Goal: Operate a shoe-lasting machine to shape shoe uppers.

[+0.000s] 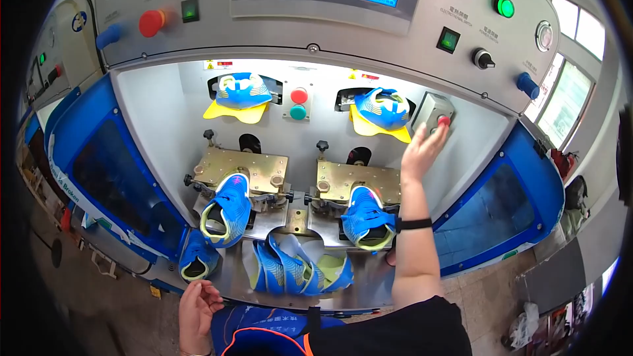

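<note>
Two hands are showing: the left hand (198,304) is resting loosely half-curled, grasping nothing; a blue shoe (197,248) is lying just beyond its fingertips, long axis running away from them, collar facing them, toe pointing machineward. The right hand (422,154) is extending released fingers at a red button (444,120); whether they're pressing, I can't tell.

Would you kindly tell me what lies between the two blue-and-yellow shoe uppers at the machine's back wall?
In the head view, a small panel with a red button above a green button sits between the left upper and right upper.
</note>
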### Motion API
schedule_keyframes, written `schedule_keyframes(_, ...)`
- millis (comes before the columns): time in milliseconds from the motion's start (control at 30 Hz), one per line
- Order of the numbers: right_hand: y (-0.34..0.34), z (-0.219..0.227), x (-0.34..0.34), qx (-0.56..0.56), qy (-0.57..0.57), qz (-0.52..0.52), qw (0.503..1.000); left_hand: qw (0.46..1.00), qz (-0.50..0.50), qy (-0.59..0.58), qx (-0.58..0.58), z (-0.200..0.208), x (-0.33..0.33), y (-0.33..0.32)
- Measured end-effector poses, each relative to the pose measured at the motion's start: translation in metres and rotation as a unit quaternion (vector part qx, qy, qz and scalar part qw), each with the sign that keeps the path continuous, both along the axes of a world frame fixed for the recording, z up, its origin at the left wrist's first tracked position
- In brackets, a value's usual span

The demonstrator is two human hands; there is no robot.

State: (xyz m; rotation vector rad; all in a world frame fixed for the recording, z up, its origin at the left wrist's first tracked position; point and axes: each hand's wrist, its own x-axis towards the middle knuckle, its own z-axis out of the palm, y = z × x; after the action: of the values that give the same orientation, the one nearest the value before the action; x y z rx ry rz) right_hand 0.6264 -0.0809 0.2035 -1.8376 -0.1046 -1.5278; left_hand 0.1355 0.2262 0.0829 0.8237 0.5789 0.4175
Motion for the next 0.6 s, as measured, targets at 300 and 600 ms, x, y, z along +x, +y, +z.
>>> schedule_keyframes(300,-0.025,-0.021,0.008,0.085,0.169,0.228,0.955,0.995,-0.098,0.004,-0.008,0.001,0.031,-0.005)
schedule_keyframes(600,0.064,-0.127,-0.252,-0.233,0.156,0.572,0.771,0.945,0.183,0.149,0.227,-0.067,0.036,0.026)
